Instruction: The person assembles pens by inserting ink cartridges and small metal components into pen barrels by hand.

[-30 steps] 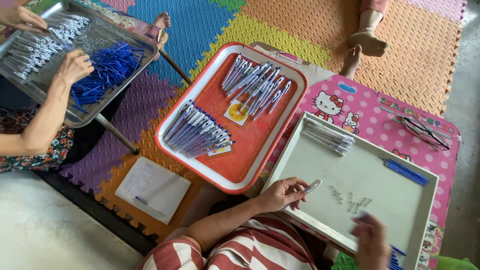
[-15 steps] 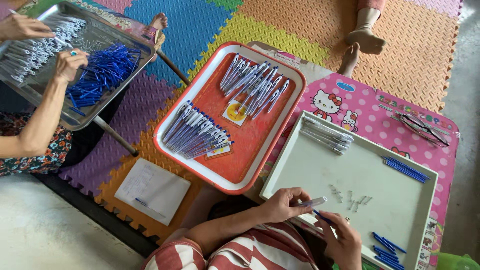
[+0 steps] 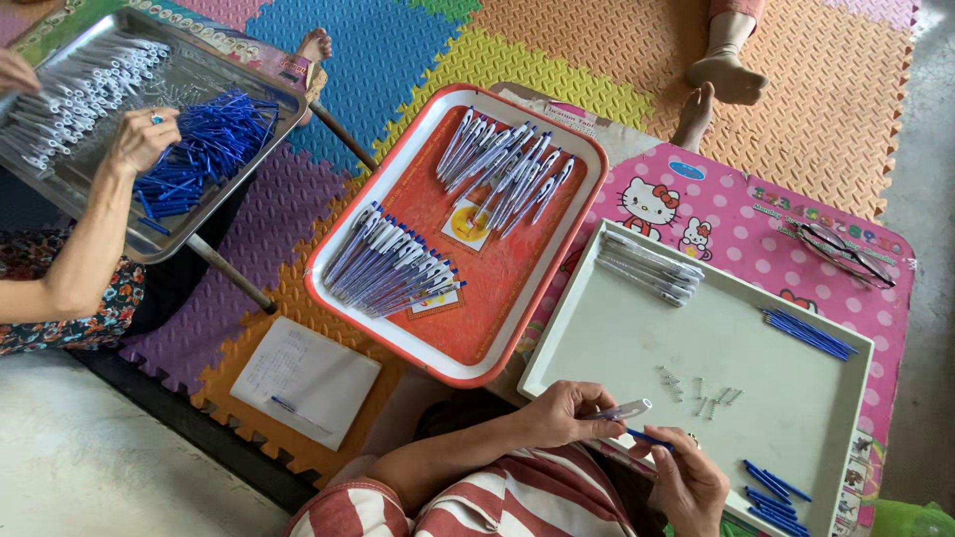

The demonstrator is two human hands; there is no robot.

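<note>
My left hand (image 3: 565, 413) holds a clear pen barrel (image 3: 625, 409) over the near edge of a white tray (image 3: 637, 348). My right hand (image 3: 688, 482) holds a thin blue refill (image 3: 649, 438) whose tip points toward the barrel. On the tray lie several small metal springs (image 3: 696, 386), a row of clear barrels (image 3: 647, 267) at the far left, and blue refills (image 3: 808, 333) at the right and near right corner.
An orange tray (image 3: 497, 288) with two bundles of assembled pens stands to the left. Another person's hand (image 3: 139, 139) sorts blue refills on a metal tray (image 3: 249, 75). A notepad with a pen (image 3: 303, 376) lies on the foam mat. Spectacles (image 3: 844, 254) rest on the pink table; someone's feet (image 3: 721, 70) are beyond.
My right hand has picked up a blue refill and come close to the left hand with the barrel. The other person's hand has shifted over the blue refills.
</note>
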